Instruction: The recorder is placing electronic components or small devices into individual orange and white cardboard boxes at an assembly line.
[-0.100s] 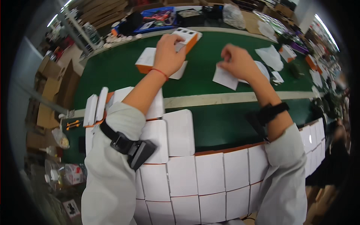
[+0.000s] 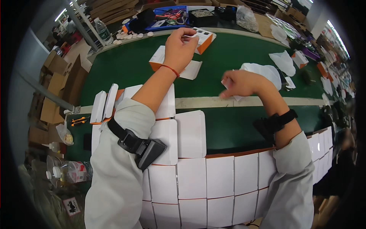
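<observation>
My left hand (image 2: 180,49) reaches over the green table, its fingers curled together at the left end of a white and orange box (image 2: 205,41). Something whitish shows between the fingertips, too small to make out. Beside that wrist stands an open white and orange box (image 2: 157,57), with a white flap (image 2: 191,70) spread to its right. My right hand (image 2: 241,84) is closed on a piece of white paper (image 2: 227,81), mostly hidden under the fingers. Right behind this hand lies a white plastic bag (image 2: 265,72).
Rows of white boxes (image 2: 220,177) line the near side, with open box lids (image 2: 191,133) at their left. A blue tray (image 2: 171,18) of tools sits at the far edge. White plastic (image 2: 283,63) lies at right; bottles (image 2: 78,171) stand at left.
My right hand has drawn nearer to me and turned leftward, and the white paper has gone mostly under it. My left hand stays by the box; the whole view has shifted slightly.
</observation>
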`<control>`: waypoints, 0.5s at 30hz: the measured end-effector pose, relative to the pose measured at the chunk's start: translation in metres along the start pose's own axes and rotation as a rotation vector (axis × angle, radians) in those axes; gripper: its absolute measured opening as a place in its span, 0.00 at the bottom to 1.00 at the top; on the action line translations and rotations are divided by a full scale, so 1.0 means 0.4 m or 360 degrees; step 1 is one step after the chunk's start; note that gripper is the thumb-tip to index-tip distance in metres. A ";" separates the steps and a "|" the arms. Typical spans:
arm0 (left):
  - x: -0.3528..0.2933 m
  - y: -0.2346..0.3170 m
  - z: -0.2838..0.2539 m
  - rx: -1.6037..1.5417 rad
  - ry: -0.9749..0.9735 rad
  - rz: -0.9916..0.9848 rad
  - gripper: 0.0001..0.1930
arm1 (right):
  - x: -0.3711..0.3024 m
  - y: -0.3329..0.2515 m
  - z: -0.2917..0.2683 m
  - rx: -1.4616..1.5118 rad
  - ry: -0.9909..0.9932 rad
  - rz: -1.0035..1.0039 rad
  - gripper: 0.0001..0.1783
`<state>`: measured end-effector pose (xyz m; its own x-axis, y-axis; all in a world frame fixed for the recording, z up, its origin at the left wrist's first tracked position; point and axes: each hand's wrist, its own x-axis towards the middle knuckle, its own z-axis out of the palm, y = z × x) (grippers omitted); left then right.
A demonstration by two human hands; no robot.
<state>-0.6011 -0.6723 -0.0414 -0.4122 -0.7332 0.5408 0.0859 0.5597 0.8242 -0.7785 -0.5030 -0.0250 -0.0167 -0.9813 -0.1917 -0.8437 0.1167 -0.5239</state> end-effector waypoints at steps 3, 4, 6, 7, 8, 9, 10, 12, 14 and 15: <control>-0.003 0.020 -0.035 -0.0151 -0.0067 -0.0292 0.13 | 0.008 0.062 0.005 -0.0723 -0.0257 0.0420 0.37; -0.002 0.023 -0.029 -0.0170 -0.0062 -0.0288 0.13 | -0.002 0.092 -0.005 -0.0814 -0.0335 0.0597 0.43; -0.002 0.025 -0.006 -0.0058 -0.0152 -0.0296 0.13 | -0.055 0.166 0.001 -0.0573 -0.0129 0.0612 0.50; -0.003 0.025 0.003 -0.0073 -0.0158 -0.0290 0.13 | -0.049 0.182 0.016 -0.0579 -0.0123 0.0627 0.50; -0.004 0.028 0.016 -0.0046 -0.0194 -0.0264 0.13 | -0.043 0.199 0.029 -0.0329 0.0339 0.0233 0.49; -0.006 0.024 0.031 -0.0026 -0.0233 -0.0246 0.13 | -0.044 0.206 0.036 -0.0077 0.0784 -0.0162 0.48; -0.008 0.017 0.008 0.0000 -0.0220 -0.0254 0.13 | -0.026 0.125 0.026 -0.0095 0.0701 -0.0374 0.47; -0.007 -0.005 -0.044 -0.0079 -0.0106 -0.0316 0.13 | -0.010 -0.100 -0.014 0.0046 0.0180 -0.0811 0.47; 0.004 -0.007 -0.034 -0.0271 -0.0024 -0.0429 0.13 | -0.054 -0.215 0.020 0.0226 -0.0377 -0.1182 0.48; 0.009 -0.005 -0.015 -0.0440 0.0065 -0.0551 0.14 | -0.088 -0.243 0.052 0.0265 -0.0506 -0.1369 0.48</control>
<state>-0.5971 -0.6783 -0.0400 -0.4237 -0.8770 0.2266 0.1910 0.1581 0.9688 -0.6846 -0.4767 0.0153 0.7471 -0.6552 0.1123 -0.4094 -0.5865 -0.6989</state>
